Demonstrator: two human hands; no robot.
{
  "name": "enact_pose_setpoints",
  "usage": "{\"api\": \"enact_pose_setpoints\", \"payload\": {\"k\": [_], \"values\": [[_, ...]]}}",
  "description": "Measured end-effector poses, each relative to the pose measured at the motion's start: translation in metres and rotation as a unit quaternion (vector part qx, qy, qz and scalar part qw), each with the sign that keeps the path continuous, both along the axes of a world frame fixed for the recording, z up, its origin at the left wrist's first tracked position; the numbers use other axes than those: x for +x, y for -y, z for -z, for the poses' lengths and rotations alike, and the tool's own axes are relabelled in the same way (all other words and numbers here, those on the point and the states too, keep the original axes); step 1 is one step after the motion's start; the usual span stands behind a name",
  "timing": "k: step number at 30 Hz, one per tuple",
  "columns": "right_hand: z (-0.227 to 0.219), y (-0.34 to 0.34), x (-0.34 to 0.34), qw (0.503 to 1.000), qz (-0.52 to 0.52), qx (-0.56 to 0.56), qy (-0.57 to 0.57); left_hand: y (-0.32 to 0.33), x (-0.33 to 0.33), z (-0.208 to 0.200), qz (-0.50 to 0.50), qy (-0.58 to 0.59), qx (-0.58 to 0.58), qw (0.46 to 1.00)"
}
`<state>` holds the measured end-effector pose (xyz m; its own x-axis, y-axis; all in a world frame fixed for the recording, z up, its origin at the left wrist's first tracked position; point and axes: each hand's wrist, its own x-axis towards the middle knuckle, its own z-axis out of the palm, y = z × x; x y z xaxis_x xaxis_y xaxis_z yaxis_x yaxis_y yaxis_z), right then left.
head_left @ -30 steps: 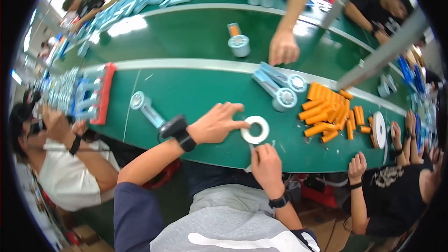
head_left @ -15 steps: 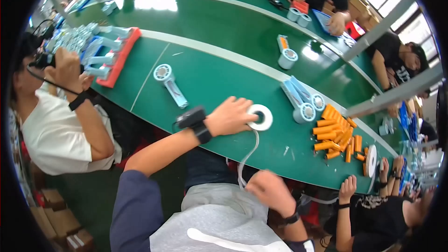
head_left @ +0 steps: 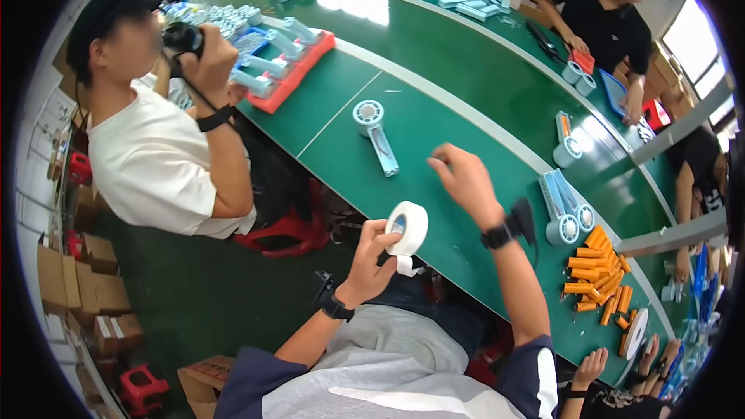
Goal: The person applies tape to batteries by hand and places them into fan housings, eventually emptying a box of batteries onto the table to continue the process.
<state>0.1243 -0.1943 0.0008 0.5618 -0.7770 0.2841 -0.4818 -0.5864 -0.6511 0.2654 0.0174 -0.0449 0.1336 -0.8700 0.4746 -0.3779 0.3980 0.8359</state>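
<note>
My left hand [head_left: 371,257] holds a white roll of tape [head_left: 409,226] upright in the air, just off the near edge of the green table [head_left: 466,93]. A short loose end hangs under the roll. My right hand [head_left: 464,178] hovers over the table a little beyond the roll, its fingers pinched together. I cannot make out anything between them. Both wrists carry black bands. A pale blue handheld fan [head_left: 374,126] lies flat on the table to the left of my right hand.
Two more pale blue fans [head_left: 565,221] and a heap of orange cylinders [head_left: 596,279] lie to the right, with another white roll [head_left: 636,334] past them. A red tray [head_left: 306,70] of blue parts sits far left. A seated person in white [head_left: 155,155] is close by. Cardboard boxes [head_left: 66,279] stand on the floor.
The view has swung left. The white roll, which lay flat on the table under a hand, is now lifted off it. The other hand has gone out over the table.
</note>
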Motion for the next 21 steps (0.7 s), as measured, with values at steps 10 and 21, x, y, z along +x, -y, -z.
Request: {"api": "enact_pose_setpoints", "payload": {"k": [10,21], "values": [[0.027,-0.027,0.060,0.991,0.067,-0.047,-0.105,-0.024,0.030,0.004,-0.059,-0.216,0.126,0.967],[-0.007,-0.159,-0.222,0.759,0.647,0.016,-0.068,0.043,-0.067,0.000,0.214,-0.060,0.104,0.970]]}}
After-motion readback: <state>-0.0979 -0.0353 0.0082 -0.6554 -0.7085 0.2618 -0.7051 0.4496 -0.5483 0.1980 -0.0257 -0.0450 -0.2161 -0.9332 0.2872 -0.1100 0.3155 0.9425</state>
